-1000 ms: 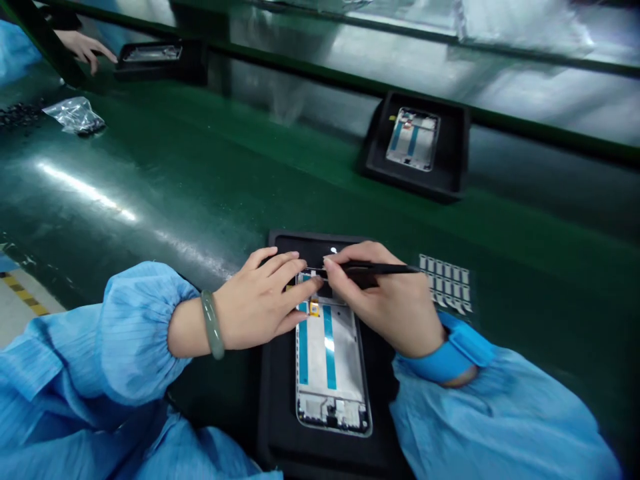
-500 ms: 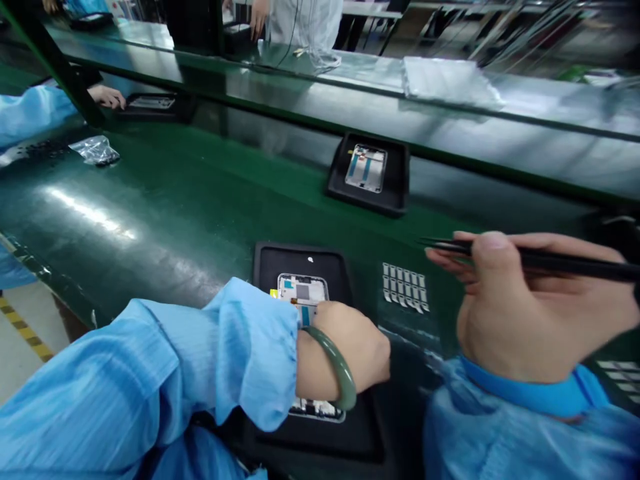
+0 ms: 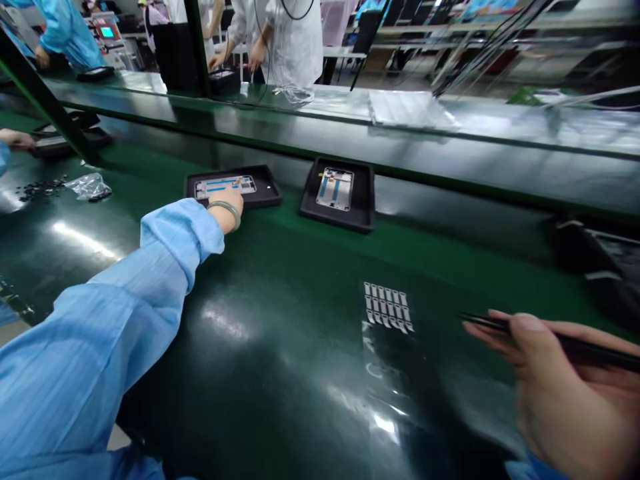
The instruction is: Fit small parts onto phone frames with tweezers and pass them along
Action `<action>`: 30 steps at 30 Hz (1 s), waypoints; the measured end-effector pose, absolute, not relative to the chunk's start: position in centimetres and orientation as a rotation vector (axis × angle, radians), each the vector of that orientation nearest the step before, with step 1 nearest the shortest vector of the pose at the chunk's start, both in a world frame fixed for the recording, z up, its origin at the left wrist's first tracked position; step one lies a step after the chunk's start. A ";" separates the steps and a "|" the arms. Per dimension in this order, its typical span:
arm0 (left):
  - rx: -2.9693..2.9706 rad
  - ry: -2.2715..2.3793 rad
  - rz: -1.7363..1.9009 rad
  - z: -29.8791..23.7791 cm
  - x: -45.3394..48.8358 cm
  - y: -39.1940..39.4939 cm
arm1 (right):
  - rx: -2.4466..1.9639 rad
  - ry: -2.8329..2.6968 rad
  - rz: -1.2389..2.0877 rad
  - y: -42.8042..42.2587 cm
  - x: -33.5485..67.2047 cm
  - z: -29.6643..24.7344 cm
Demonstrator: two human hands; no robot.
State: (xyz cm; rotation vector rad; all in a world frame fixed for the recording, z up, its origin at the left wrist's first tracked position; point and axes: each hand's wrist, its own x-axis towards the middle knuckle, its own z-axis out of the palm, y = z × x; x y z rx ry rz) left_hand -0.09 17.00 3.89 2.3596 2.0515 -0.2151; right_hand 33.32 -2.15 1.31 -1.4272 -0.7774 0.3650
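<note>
Left hand (image 3: 231,212): stretched out to the far edge of the green bench (image 3: 280,280), resting on the near rim of a black tray (image 3: 267,193); the fingers are hidden behind the wrist and jade bangle (image 3: 227,208), so I cannot tell whether they grip the tray or only press on it.
Tray and frame: the tray lies flat at the far edge of the bench, just left of a second black tray (image 3: 363,200); a phone frame (image 3: 225,186) with blue strips lies lengthwise inside it.
Right hand (image 3: 565,393): at the near right corner of the bench, thumb and forefinger closed on black tweezers (image 3: 550,337), tips pointing left; nothing visible between the tips.
Part sheet (image 3: 387,308): rows of small grey pads on the bench, between the two hands, apart from both.
Risk, tray: a push with only the heel of the hand could turn the tray or knock it into the second tray, judging by how near they sit.
Risk, frame: it seems to lie loose in its recess; a jolt may shift it.
Risk, tweezers: the sharp tips hover low near the part sheet; a careless sweep could scatter pads or scratch the bench.
Writing: none readable; a far screen (image 3: 107,31) is too blurred.
</note>
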 end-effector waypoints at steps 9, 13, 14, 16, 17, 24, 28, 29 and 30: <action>2.469 2.233 0.145 0.1 -0.7 20.2 | -1.503 -0.778 0.429 -2.0 33.6 0.4; 2.783 1.706 0.145 -0.6 4.1 19.6 | -1.467 -0.716 0.453 -1.6 33.4 -0.2; 2.834 1.588 0.144 -0.8 5.5 19.3 | -1.476 -0.708 0.472 -1.6 33.3 -0.2; 2.892 1.447 0.155 -1.1 7.8 18.8 | -1.533 -0.716 0.553 -1.8 33.1 -0.1; 2.905 1.420 0.166 -1.2 8.7 18.7 | -1.562 -0.719 0.587 -1.9 33.1 0.0; 2.977 1.406 0.240 0.3 8.8 17.6 | -1.676 -0.683 0.699 -2.3 33.3 -0.1; 3.041 1.225 0.205 1.8 6.0 13.6 | -1.685 -0.697 0.764 -2.2 33.4 -0.4; 3.053 1.159 0.190 2.1 5.3 12.2 | -1.688 -0.686 0.770 -2.2 33.5 -0.4; 3.059 1.089 0.172 2.4 4.5 10.7 | -1.693 -0.673 0.767 -2.2 33.6 -0.5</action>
